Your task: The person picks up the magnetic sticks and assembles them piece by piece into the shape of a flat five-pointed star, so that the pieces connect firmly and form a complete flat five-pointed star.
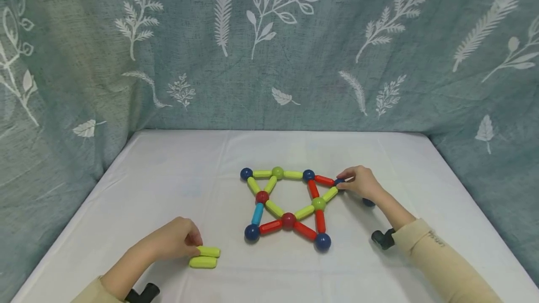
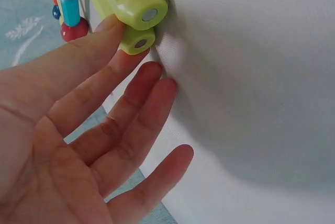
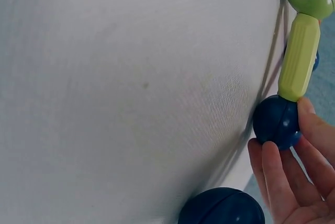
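Note:
A flat frame of magnetic rods and balls lies mid-table, with red balls [image 1: 288, 220], green balls [image 1: 318, 203], red rods [image 1: 305, 231] and a light blue rod [image 1: 257, 214]. My right hand [image 1: 361, 184] pinches a dark blue ball [image 3: 276, 122] at the frame's right corner, where a yellow-green rod [image 3: 299, 56] and a red rod [image 1: 324, 180] meet it. At the left, my left hand [image 1: 178, 238] pinches the farther of two loose yellow-green magnetic rods [image 1: 209, 251] between thumb and index finger. The nearer loose rod [image 1: 203, 262] lies alongside it; its remaining fingers are spread in the left wrist view.
A loose dark blue ball [image 1: 368, 202] lies partly hidden beneath the right forearm. White cloth [image 1: 177, 167] covers the table, and a green leaf-patterned curtain [image 1: 269, 83] hangs behind it. Black wrist mounts [image 1: 382, 239] sit below both wrists.

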Demonstrator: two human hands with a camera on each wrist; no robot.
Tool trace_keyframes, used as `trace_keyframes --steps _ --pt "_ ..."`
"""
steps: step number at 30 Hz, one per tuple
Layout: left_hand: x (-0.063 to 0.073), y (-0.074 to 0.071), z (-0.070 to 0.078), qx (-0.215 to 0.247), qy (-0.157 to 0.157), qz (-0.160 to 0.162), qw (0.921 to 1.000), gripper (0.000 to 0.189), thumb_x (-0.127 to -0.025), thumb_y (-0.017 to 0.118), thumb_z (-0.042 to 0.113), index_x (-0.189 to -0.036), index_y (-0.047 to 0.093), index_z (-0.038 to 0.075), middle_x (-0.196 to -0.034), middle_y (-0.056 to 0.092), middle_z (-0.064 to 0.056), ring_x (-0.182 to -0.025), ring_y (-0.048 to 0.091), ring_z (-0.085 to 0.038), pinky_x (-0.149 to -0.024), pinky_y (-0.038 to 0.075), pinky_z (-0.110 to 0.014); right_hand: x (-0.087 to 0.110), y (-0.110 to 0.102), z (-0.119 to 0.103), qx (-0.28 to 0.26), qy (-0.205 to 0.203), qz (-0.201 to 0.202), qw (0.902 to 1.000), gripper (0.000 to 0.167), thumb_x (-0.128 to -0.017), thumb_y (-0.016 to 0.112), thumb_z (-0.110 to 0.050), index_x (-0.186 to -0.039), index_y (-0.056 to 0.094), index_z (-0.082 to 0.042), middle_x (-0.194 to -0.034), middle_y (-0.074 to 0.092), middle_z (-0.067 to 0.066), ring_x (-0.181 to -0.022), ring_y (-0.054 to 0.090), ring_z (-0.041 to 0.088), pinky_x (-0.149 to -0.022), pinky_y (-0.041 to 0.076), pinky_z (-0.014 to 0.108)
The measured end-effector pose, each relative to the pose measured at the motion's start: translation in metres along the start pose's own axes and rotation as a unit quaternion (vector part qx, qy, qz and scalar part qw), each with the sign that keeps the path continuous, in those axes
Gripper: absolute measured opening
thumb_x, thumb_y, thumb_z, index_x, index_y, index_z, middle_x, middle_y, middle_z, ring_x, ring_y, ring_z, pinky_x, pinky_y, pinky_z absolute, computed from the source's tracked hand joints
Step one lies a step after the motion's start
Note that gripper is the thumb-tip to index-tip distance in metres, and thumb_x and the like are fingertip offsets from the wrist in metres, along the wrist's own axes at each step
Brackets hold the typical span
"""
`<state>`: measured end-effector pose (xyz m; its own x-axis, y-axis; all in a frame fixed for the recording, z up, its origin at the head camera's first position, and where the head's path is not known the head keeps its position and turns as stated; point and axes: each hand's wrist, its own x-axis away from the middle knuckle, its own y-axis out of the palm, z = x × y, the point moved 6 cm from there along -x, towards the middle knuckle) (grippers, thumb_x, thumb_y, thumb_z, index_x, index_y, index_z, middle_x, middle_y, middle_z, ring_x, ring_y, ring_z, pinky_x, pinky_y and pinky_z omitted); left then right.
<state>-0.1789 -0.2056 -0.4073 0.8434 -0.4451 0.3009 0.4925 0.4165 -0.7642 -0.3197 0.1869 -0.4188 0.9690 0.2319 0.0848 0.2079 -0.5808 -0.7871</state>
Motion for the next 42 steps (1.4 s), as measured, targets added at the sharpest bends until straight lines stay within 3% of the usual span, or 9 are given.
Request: trace_keyframes --steps 6,13,16,19,22,25,31,37,42 --pt "-0.006 -0.002 0.002 0.012 0.033 0.001 0.9994 0.008 -0.075 0.074 0.012 -0.075 0.066 0.010 -0.071 0.058 0.008 -0.064 0.052 -0.006 -0.057 0.045 -0.022 -0.001 0.000 0.001 -0.004 0.004 -0.003 1.0000 0.028 -0.079 0.072 -0.013 -0.102 0.067 0.001 -0.103 0.064 0.018 -0.088 0.061 0.029 -0.071 0.052 0.036" --pt "-0.018 -0.012 0.013 0.012 0.076 0.011 0.9970 0.012 -0.072 0.076 0.009 -0.074 0.064 0.007 -0.070 0.058 0.007 -0.063 0.053 -0.005 -0.057 0.047 -0.022 -0.002 -0.001 0.002 -0.002 0.004 -0.004 1.0000 0.027 -0.078 0.072 -0.014 -0.101 0.068 0.000 -0.102 0.065 0.016 -0.087 0.061 0.027 -0.070 0.051 0.034" --pt "-0.028 -0.020 0.020 0.013 0.082 0.010 0.9965 0.011 -0.074 0.075 0.010 -0.079 0.066 0.006 -0.072 0.060 0.006 -0.065 0.055 -0.005 -0.059 0.047 -0.021 -0.002 0.000 0.001 -0.002 0.000 -0.007 1.0000 0.027 -0.079 0.072 -0.013 -0.101 0.067 0.000 -0.102 0.065 0.017 -0.088 0.061 0.028 -0.070 0.052 0.034" --pt "-0.046 -0.029 0.023 0.014 0.083 0.009 0.9964 0.013 -0.076 0.073 0.012 -0.085 0.069 0.003 -0.074 0.063 0.004 -0.067 0.057 -0.006 -0.061 0.048 -0.021 -0.001 -0.002 0.000 -0.003 0.000 -0.003 1.0000 0.026 -0.079 0.072 -0.013 -0.101 0.067 0.000 -0.102 0.065 0.017 -0.088 0.062 0.029 -0.070 0.052 0.035" --pt "-0.071 -0.042 0.025 0.023 0.058 0.019 0.9979 0.017 -0.079 0.071 0.015 -0.090 0.070 0.001 -0.077 0.066 0.002 -0.070 0.058 -0.009 -0.064 0.049 -0.024 0.000 -0.004 0.001 -0.003 0.003 0.001 1.0000 0.026 -0.079 0.072 -0.012 -0.101 0.067 0.001 -0.101 0.065 0.018 -0.088 0.062 0.029 -0.070 0.052 0.035" --pt "-0.099 -0.056 0.029 0.041 0.014 0.049 0.9979 0.023 -0.082 0.068 0.018 -0.096 0.069 0.000 -0.082 0.067 -0.004 -0.075 0.061 -0.015 -0.067 0.049 -0.029 0.000 -0.003 0.001 -0.004 0.004 -0.003 1.0000 0.026 -0.079 0.071 -0.012 -0.101 0.067 0.001 -0.102 0.065 0.018 -0.087 0.061 0.028 -0.070 0.052 0.034" --pt "-0.153 -0.073 0.040 0.078 -0.089 0.119 0.9858 0.032 -0.087 0.062 0.024 -0.107 0.065 0.000 -0.092 0.067 -0.012 -0.088 0.061 -0.024 -0.079 0.048 -0.036 0.000 -0.002 -0.001 -0.003 0.002 -0.005 1.0000 0.026 -0.079 0.071 -0.011 -0.101 0.067 0.001 -0.101 0.064 0.018 -0.088 0.062 0.029 -0.069 0.052 0.034" --pt "-0.190 -0.056 0.059 0.113 -0.126 0.147 0.9745 0.030 -0.085 0.064 0.027 -0.105 0.068 0.004 -0.100 0.066 -0.012 -0.095 0.060 -0.024 -0.083 0.047 -0.034 -0.001 -0.003 0.000 -0.007 0.002 -0.006 1.0000 0.026 -0.079 0.072 -0.012 -0.101 0.067 0.001 -0.100 0.065 0.017 -0.088 0.062 0.029 -0.068 0.052 0.033" --pt "-0.207 -0.037 0.073 0.104 -0.151 0.156 0.9706 0.028 -0.084 0.066 0.029 -0.101 0.071 0.008 -0.108 0.064 -0.010 -0.103 0.056 -0.025 -0.084 0.047 -0.034 -0.002 -0.004 0.001 -0.011 0.001 -0.004 0.9999 0.026 -0.078 0.072 -0.012 -0.100 0.068 0.001 -0.098 0.065 0.016 -0.087 0.062 0.029 -0.068 0.052 0.033"
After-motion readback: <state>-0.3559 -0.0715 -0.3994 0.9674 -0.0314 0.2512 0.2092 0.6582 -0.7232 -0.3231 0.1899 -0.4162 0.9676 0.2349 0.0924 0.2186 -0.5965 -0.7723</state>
